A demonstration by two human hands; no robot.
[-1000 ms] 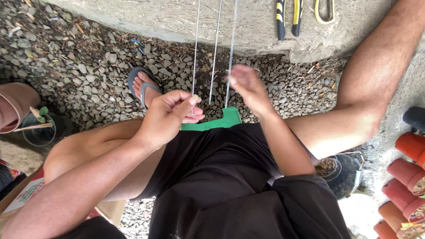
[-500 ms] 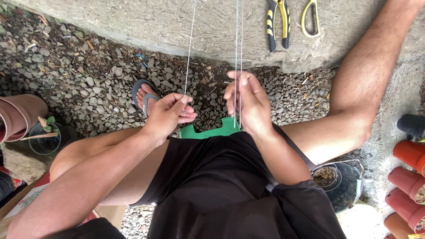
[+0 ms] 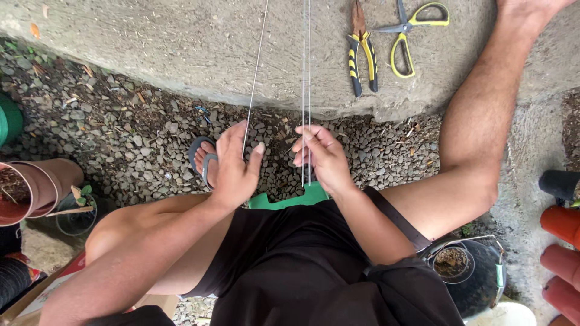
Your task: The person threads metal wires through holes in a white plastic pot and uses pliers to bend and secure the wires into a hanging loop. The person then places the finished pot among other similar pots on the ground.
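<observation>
Three thin metal wires run from my lap up past the top of the view. My left hand (image 3: 234,166) holds the single left wire (image 3: 256,66) between thumb and fingers. My right hand (image 3: 322,155) pinches the two close-set wires on the right (image 3: 306,66). I sit on a green stool (image 3: 290,199) in black shorts, knees spread, one foot in a blue sandal (image 3: 203,158) on the gravel below my hands.
Yellow-and-black pliers (image 3: 361,54) and yellow-handled scissors (image 3: 406,33) lie on the concrete slab (image 3: 181,42) ahead. A terracotta pot (image 3: 27,196) stands at left, more pots (image 3: 562,241) at right, and a black pot with soil (image 3: 459,268) by my right thigh.
Both hands have slid farther out along the wires, away from my lap. The view has tilted so the pliers and scissors show more fully.
</observation>
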